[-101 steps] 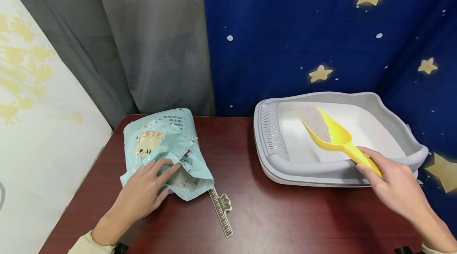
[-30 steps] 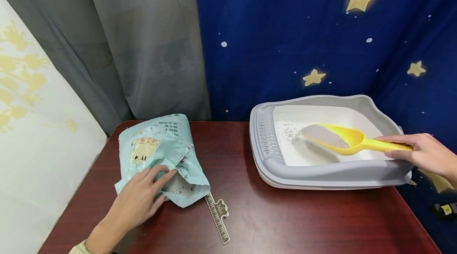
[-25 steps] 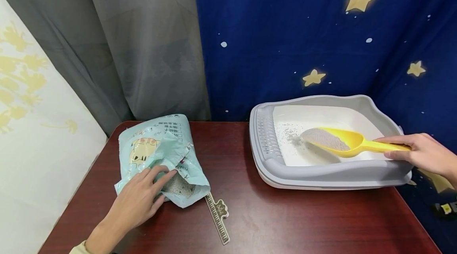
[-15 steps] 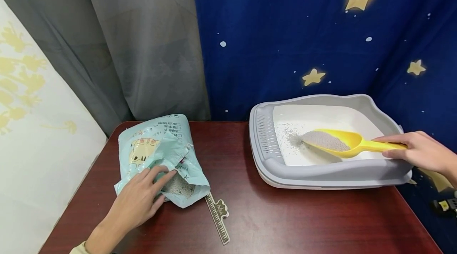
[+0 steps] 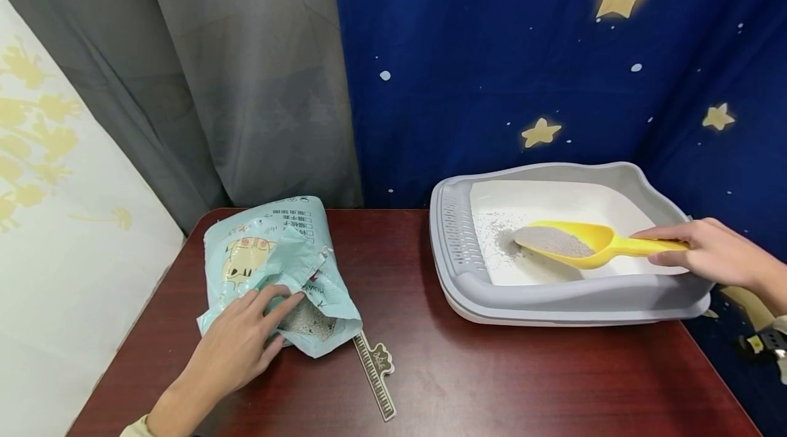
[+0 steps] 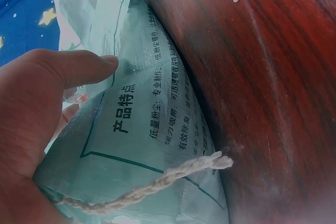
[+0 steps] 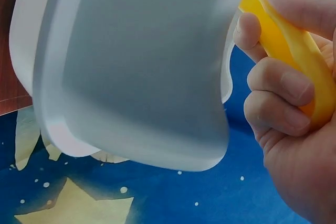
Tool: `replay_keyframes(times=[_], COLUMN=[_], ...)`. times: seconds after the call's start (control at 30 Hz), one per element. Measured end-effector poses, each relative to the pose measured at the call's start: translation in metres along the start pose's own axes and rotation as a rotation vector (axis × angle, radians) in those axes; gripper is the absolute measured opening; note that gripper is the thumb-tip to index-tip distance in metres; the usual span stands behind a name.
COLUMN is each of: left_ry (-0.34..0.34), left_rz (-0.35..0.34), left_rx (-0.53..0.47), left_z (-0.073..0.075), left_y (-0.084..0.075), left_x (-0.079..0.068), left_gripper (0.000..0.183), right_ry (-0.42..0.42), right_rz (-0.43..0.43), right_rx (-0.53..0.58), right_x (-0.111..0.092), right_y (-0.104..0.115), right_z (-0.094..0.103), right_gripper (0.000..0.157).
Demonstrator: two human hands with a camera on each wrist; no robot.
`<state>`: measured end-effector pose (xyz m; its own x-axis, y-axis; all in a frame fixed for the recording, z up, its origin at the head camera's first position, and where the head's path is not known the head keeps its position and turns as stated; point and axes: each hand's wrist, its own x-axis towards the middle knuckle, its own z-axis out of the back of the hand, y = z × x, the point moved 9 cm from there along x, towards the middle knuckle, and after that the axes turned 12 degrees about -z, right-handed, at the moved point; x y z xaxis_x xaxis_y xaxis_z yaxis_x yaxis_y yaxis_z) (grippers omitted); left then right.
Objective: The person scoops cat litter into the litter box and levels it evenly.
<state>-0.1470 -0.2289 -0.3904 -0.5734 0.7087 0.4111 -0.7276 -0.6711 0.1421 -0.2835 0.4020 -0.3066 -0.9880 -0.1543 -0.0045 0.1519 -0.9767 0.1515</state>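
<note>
My right hand (image 5: 716, 252) grips the handle of a yellow scoop (image 5: 605, 240), its fingers curled round it in the right wrist view. The scoop carries a heap of grey cat litter (image 5: 556, 240) and is held low inside the grey-rimmed litter tray (image 5: 553, 297). Some loose litter lies scattered on the white tray floor near the scoop's tip. At left, my left hand (image 5: 236, 334) holds the mouth of a light-blue litter bag (image 5: 277, 218), and litter shows in the opening. In the left wrist view the thumb (image 6: 89, 68) presses the bag's printed side; the other fingers are mostly hidden.
A flat clip (image 5: 375, 374) with a piano-key pattern sticks out from under the bag onto the dark red table (image 5: 467, 375). Behind hang a grey curtain (image 5: 264, 82) and a blue star-printed one (image 5: 461, 68). A white wall (image 5: 74, 218) stands at left.
The filled scoop has come down into the tray and lately slid slightly left. Litter now lies on the tray floor, bare 3.4 seconds ago. My left hand keeps its place on the bag.
</note>
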Motion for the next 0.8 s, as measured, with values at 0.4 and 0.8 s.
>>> replay_keyframes(times=[0.4, 0.8], left_ry=[0.007, 0.004], left_rz=[0.002, 0.001], left_rx=[-0.001, 0.001], left_z=[0.0, 0.0], left_y=[0.001, 0.0], left_x=[0.0, -0.001], left_gripper=[0.073, 0.072], right_ry=[0.061, 0.142], right_rz=[0.016, -0.037], right_rx=[0.013, -0.046], right_x=[0.007, 0.007], right_y=[0.013, 0.004], right_z=[0.001, 0.005], right_gripper=[0.038, 0.04])
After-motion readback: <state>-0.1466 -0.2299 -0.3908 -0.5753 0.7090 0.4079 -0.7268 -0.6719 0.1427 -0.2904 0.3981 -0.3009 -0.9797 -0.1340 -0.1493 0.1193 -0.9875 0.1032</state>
